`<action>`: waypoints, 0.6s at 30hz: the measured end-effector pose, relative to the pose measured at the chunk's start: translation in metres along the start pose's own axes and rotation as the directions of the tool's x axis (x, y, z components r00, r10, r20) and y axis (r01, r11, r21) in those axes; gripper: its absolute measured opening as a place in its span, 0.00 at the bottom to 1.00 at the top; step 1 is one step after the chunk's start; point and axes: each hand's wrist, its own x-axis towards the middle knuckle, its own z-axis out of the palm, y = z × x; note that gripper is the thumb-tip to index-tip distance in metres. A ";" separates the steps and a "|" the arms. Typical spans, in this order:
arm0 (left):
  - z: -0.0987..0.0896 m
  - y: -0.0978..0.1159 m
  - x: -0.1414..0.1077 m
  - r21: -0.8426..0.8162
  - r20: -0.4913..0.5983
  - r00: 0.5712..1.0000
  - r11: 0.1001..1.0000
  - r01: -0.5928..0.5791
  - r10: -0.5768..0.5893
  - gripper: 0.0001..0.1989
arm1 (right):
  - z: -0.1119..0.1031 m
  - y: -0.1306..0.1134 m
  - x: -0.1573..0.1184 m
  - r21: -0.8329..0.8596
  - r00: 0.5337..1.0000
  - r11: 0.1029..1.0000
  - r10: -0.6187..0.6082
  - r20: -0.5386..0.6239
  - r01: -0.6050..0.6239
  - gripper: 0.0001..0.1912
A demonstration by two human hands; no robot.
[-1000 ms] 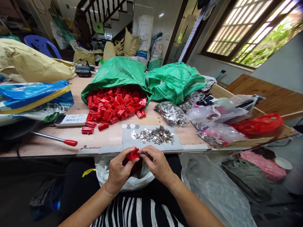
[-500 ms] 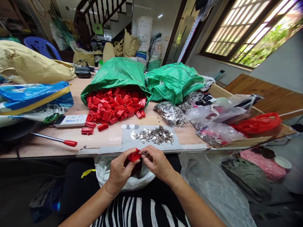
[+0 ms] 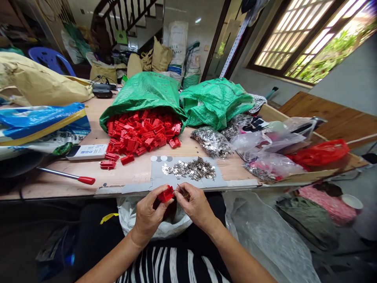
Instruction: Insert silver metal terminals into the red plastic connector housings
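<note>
A wooden table (image 3: 97,118) spreads out beyond the fingers. Straight ahead of them on it lies a green sack (image 3: 147,90), faint reddish lettering near its top too small to read, with a second green sack (image 3: 215,100) ahead and to the right. Far left of the fingers is a blue-and-white bag (image 3: 38,122); dark characters run along its lower white part, bent by folds and not legible. Directly below the fingers, a white sack (image 3: 128,218) gapes open. A heap of red plastic pieces (image 3: 141,131) spills from the first sack's mouth toward the fingers. Ahead and right sits a clear bag of metal parts (image 3: 213,141); nearer, just past the fingertips, a grey mat (image 3: 157,179) bears loose metal pieces (image 3: 194,168). Ahead and left is a white box (image 3: 91,151) printed with blue characters, too blurred to make out. The left hand (image 3: 149,210) grips one red piece (image 3: 166,194) between thumb and fingers, above the white sack. Just beside it, the right hand (image 3: 196,204) has thumb and forefinger narrowed around a thin item (image 3: 185,194), mostly hidden.
</note>
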 end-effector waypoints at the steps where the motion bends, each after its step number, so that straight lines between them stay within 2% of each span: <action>1: 0.000 0.000 0.000 0.004 -0.003 1.000 1.000 -0.009 0.009 0.17 | 0.002 -0.001 0.000 0.007 1.000 1.000 0.023 -0.018 -0.023 0.06; 5: 0.000 0.000 0.001 0.024 -0.020 1.000 1.000 -0.014 0.015 0.16 | 0.007 -0.004 0.001 0.025 0.996 0.998 0.065 -0.063 -0.063 0.08; 13: 0.000 0.002 0.002 0.054 -0.042 0.999 0.999 -0.004 0.006 0.16 | 0.009 -0.005 -0.001 0.038 0.996 0.997 0.073 -0.058 -0.070 0.07; 18: 0.002 -0.002 0.000 0.033 -0.024 0.997 0.997 -0.072 0.073 0.16 | 0.012 -0.005 0.001 0.058 0.988 0.990 0.131 -0.081 -0.127 0.06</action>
